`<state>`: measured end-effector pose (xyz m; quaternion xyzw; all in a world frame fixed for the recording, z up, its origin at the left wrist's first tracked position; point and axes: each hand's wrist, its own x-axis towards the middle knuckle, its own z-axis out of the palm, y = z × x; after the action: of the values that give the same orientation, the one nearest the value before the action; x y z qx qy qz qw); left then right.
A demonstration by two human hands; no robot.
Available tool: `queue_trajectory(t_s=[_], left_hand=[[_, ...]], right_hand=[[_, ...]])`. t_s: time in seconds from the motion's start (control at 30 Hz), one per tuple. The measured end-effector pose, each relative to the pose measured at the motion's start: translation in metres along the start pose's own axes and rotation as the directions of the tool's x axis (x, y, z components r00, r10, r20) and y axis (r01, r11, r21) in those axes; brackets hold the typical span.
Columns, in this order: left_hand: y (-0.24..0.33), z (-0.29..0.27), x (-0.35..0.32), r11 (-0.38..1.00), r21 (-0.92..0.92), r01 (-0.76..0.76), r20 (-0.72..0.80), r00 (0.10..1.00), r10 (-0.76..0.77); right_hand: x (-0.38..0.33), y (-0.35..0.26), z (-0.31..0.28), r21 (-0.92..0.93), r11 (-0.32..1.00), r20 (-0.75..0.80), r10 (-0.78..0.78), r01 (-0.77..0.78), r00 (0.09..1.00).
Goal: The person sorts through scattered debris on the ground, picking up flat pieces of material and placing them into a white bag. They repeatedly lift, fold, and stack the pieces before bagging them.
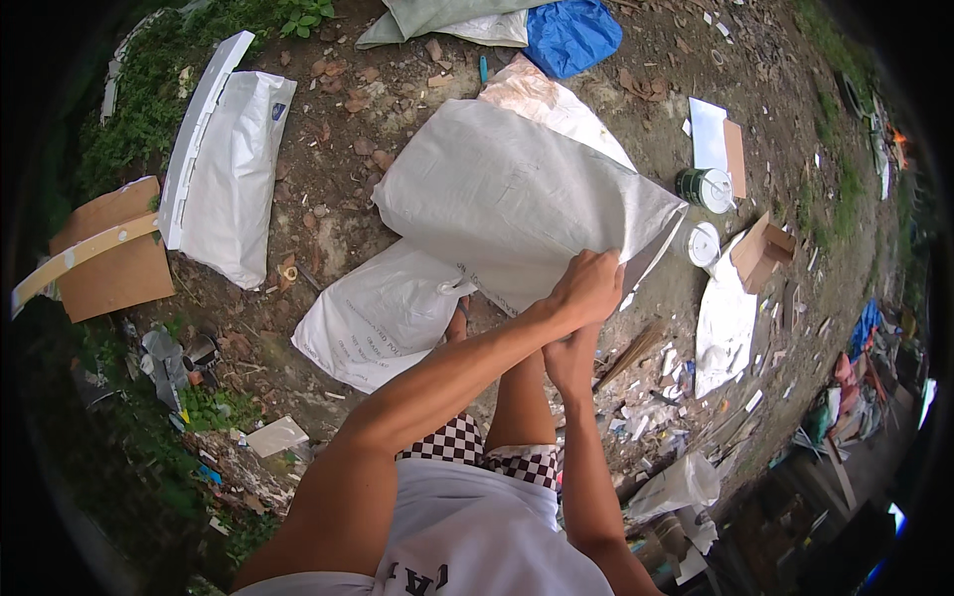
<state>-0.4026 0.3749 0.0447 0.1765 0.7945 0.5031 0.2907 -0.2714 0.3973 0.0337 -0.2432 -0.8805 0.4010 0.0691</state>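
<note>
A large white woven sack (497,189) spreads in front of me, its mouth gaping at the right. My left hand (586,288) is closed on the rim of that mouth, pulling the fabric into a fold. Just below it, against the left wrist, is my right hand (571,360); its fingers look curled, and what they grip is hidden. A second white sack with printing (373,318) lies flat beside my foot, partly under the large one. Behind the large sack, a stained white sack (566,109) shows.
At the left lie a filled white sack (238,169), a long white foam strip (199,139) and flattened cardboard (114,273). A blue bag (571,40) is at the far side. Right of the sack stand a green tin (704,189) and a white bucket (702,244). Litter covers the dirt.
</note>
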Motion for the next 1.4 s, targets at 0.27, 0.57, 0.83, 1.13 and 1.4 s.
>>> queue_trajectory(t_s=[0.27,0.57,0.83,1.13,1.4], left_hand=[[-0.190,-0.061,0.024,0.961,0.049,0.272,0.043,0.961,-0.274],[-0.542,-0.194,0.121,0.635,0.215,0.742,-0.508,0.640,-0.576],[-0.552,-0.107,0.192,0.719,-0.160,0.677,-0.153,0.702,-0.695],[-0.424,-0.151,0.145,0.807,-0.057,0.588,0.012,0.808,-0.589],[-0.189,-0.116,0.084,0.615,-0.564,0.551,0.276,0.828,-0.488]], right_hand=[[0.001,0.389,-0.048,0.026,0.275,-0.268,0.928,-0.961,0.258],[-0.353,0.434,-0.100,-0.216,0.304,0.286,0.928,-0.928,0.238],[-0.493,0.324,-0.092,-0.274,-0.421,0.389,0.774,-0.865,-0.500],[-0.469,0.262,-0.107,0.165,-0.390,0.440,0.851,-0.906,-0.286],[-0.464,0.204,-0.124,0.326,-0.240,0.441,0.894,-0.914,-0.078]])
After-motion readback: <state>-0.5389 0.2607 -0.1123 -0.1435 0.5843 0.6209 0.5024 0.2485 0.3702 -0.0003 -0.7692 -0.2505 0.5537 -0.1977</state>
